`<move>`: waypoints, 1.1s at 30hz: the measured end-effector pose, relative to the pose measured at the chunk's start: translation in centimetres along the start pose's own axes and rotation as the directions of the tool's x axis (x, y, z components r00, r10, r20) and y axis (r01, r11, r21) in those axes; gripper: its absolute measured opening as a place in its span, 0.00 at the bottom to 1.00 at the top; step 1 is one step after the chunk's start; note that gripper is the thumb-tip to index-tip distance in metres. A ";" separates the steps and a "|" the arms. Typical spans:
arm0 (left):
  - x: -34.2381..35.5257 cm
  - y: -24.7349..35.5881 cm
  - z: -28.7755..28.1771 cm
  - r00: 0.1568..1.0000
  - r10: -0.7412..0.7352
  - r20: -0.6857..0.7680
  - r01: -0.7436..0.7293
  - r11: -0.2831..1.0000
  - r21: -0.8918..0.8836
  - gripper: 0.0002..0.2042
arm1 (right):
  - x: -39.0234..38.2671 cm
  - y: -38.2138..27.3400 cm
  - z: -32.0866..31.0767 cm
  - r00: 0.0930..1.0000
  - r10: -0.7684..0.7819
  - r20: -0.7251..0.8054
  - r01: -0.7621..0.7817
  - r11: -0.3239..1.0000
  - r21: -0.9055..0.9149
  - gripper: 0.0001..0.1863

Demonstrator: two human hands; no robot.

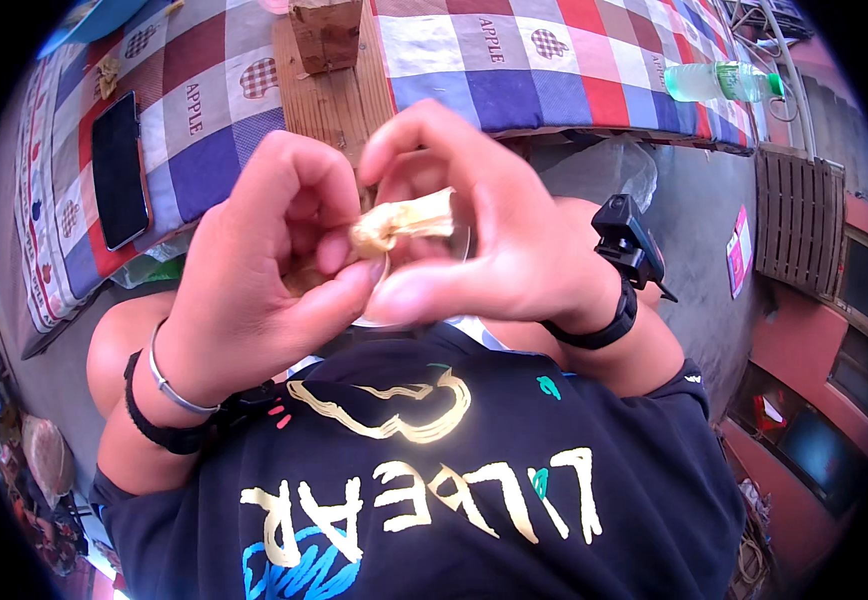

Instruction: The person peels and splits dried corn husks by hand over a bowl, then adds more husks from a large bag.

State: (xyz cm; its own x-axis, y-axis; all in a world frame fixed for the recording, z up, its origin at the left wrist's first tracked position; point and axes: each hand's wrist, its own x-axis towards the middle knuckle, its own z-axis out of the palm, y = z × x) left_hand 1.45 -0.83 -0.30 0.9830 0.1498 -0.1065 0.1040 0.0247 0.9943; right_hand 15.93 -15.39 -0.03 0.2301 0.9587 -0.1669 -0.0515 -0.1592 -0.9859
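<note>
Between my two hands is a small pale yellow crumpled piece (403,220), knotted at one end and flat at the other. My left hand (254,260) pinches at its knotted end, its other fingers curled inward. My right hand (484,230) curves around the piece from the right, its fingers bent behind it and its thumb low beside the left thumb. What the right fingertips grip is hidden. A pale curved rim shows under my thumbs, largely covered by my hands.
A checked cloth (594,60) covers the surface ahead, either side of a wooden strip (322,105) with a wooden block (324,30). A black phone (120,170) lies left, a water bottle (714,82) right. A slatted wooden panel (799,220) stands at the right.
</note>
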 end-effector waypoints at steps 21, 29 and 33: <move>5.3 -6.2 -4.9 0.938 0.245 -0.245 -0.010 0.726 0.687 0.10 | 6.7 6.9 -2.2 0.877 -0.298 -0.376 0.049 0.835 -0.548 0.14; 3.8 -5.9 -5.0 0.931 0.217 -0.292 -0.026 0.840 0.542 0.09 | 2.9 3.6 -4.9 0.997 0.080 0.024 -0.056 0.850 -0.523 0.17; 2.5 -3.8 -4.2 0.912 0.308 -0.270 -0.178 0.891 0.418 0.07 | 0.6 3.0 -3.7 0.997 -0.070 0.028 0.070 0.732 -0.678 0.15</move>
State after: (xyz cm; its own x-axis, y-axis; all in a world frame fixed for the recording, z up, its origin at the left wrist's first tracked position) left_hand 2.91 3.58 -4.40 0.8879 0.4108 0.2072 -0.0186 -0.4179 0.9083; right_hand 19.52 -16.18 -3.10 0.2059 0.9738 -0.0970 0.6374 -0.2086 -0.7417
